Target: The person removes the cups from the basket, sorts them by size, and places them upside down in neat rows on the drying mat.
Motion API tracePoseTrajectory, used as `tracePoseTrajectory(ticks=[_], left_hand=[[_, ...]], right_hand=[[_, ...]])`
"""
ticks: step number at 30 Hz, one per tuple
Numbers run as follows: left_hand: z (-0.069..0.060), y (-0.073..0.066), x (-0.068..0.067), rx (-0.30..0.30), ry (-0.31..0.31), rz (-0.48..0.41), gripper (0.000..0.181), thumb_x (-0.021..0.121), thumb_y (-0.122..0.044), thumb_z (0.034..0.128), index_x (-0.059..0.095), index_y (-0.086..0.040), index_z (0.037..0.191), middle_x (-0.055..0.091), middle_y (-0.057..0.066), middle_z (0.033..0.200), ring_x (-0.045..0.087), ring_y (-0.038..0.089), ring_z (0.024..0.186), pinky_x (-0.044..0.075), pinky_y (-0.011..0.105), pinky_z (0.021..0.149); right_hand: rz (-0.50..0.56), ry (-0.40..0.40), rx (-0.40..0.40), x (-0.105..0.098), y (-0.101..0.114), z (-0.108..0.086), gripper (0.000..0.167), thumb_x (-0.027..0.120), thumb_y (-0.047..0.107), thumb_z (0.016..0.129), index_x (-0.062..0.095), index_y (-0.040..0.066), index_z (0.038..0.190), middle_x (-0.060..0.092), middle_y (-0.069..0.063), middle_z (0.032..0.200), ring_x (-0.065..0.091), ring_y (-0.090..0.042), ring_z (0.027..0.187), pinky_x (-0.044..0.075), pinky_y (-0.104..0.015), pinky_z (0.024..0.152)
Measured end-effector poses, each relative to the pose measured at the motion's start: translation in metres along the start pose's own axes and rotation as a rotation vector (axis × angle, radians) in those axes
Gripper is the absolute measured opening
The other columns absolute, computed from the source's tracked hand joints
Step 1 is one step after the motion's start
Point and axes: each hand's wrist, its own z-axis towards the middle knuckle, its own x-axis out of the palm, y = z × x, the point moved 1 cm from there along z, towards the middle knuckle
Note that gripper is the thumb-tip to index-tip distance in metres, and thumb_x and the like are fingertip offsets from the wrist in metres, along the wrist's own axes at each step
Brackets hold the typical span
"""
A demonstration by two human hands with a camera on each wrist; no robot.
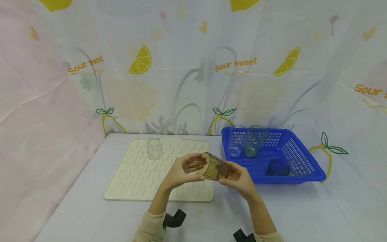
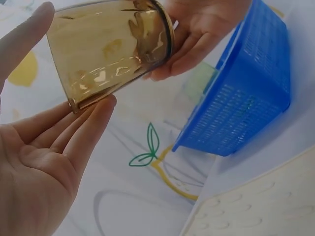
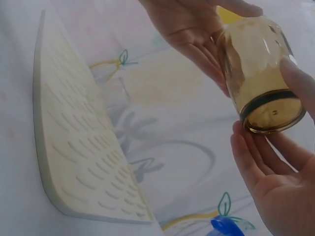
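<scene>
An amber drinking glass [image 1: 215,167] is held tilted on its side between both hands, above the right edge of the cream drying mat [image 1: 130,188]. My left hand [image 1: 180,170] grips it near the open rim, thumb on one side and fingers on the other. At the base end, my right hand [image 1: 240,179] pinches it between thumb and fingers. The right wrist view shows the thick round base of the amber glass [image 3: 273,114] close to the right fingers. On the mat, a clear glass [image 1: 155,149] stands upside down.
A blue plastic basket [image 1: 302,181] stands at the right. In it, a clear tall glass [image 1: 237,143] and a greenish glass [image 1: 255,143] lean at the back left; a dark blue glass [image 1: 277,167] and another clear glass [image 1: 297,167] lie at the front right. A printed curtain hangs behind.
</scene>
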Motion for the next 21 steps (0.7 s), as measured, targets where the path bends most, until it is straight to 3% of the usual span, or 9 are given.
tracePoseTrajectory(ticks=[6, 14, 21], left_hand=[[-0.002, -0.001, 0.000, -0.047, -0.001, 0.002, 0.079, 0.080, -0.019, 0.0758, 0.038, 0.016, 0.133, 0.049, 0.033, 0.129, 0.055, 0.044, 0.114, 0.050, 0.037, 0.095], [-0.002, 0.003, 0.000, -0.090, 0.027, 0.030, 0.078, 0.081, -0.018, 0.0743, 0.041, 0.013, 0.133, 0.051, 0.030, 0.130, 0.058, 0.039, 0.113, 0.051, 0.038, 0.094], [-0.003, 0.008, 0.002, -0.124, 0.049, 0.054, 0.081, 0.081, -0.021, 0.0737, 0.040, 0.016, 0.132, 0.052, 0.032, 0.127, 0.058, 0.039, 0.112, 0.051, 0.038, 0.093]], right_hand=[[-0.019, -0.032, -0.027, -0.003, 0.005, 0.001, 0.054, 0.071, -0.005, 0.078, 0.048, -0.014, 0.126, 0.062, -0.003, 0.112, 0.061, -0.011, 0.099, 0.054, -0.021, 0.084], [0.043, -0.039, -0.101, -0.002, 0.010, 0.005, 0.052, 0.068, -0.009, 0.079, 0.053, -0.002, 0.128, 0.062, -0.003, 0.116, 0.060, -0.011, 0.102, 0.052, -0.020, 0.087], [0.076, -0.032, -0.101, -0.002, 0.014, 0.009, 0.051, 0.070, -0.006, 0.079, 0.056, 0.006, 0.127, 0.062, 0.000, 0.120, 0.059, -0.011, 0.110, 0.050, -0.020, 0.092]])
